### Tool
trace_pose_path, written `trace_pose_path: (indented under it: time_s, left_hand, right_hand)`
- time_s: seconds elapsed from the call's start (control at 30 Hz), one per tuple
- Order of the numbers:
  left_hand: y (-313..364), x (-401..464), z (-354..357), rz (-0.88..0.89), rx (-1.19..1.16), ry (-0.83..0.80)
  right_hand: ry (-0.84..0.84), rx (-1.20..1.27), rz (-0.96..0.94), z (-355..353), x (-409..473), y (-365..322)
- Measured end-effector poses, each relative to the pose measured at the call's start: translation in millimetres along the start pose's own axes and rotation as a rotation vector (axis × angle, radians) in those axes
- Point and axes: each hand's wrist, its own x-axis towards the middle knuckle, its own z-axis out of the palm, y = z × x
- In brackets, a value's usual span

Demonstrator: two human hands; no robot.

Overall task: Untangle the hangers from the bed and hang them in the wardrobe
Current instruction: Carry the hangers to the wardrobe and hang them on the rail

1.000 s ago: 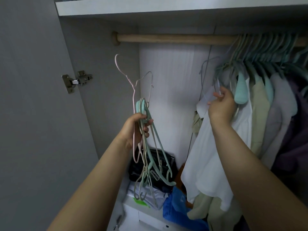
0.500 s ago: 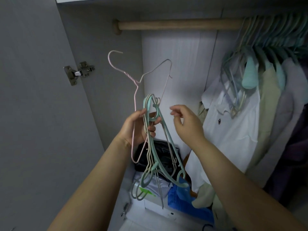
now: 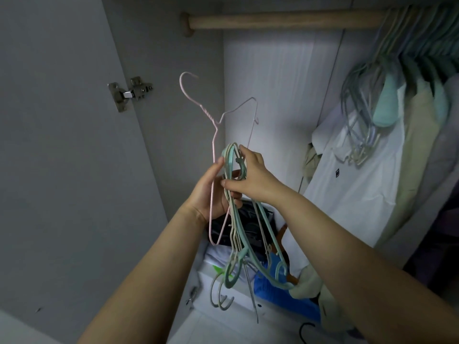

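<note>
We pick the next hanger out of the bunch, in front of the open wardrobe.

The bunch of hangers (image 3: 236,214) hangs from our left hand (image 3: 213,192), whose fingers curl round the stems, the pink wire hanger (image 3: 213,135) sticking up above. Our right hand (image 3: 250,177), open and just short of the bunch half a second ago, now pinches the top loops. We judge a single hanger is being worked free for the bare left stretch of the wooden rail (image 3: 285,21); a second ago that hand was at the hung hangers (image 3: 360,135) on the right.
</note>
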Motion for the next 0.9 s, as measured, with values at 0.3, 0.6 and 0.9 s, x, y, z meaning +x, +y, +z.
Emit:
trace_pose_path:
  time_s: [0.3,0.6,0.9]
  left_hand:
    - [0.5,-4.8,2.6,0.062,-0.054,0.046]
    - [4.0,-5.6,8.4,0.082,-0.029,0.117]
    - [4.6,-2.9,19.6,0.129,0.193,0.224]
  right_hand:
    - [-0.030,0.196,-0.109,-12.3,-9.9,5.2]
    - [0.132,0.310,0.005,-7.5,-12.7,6.0]
    - [0.212,-0.030,-0.011,-1.8,-7.9,11.1]
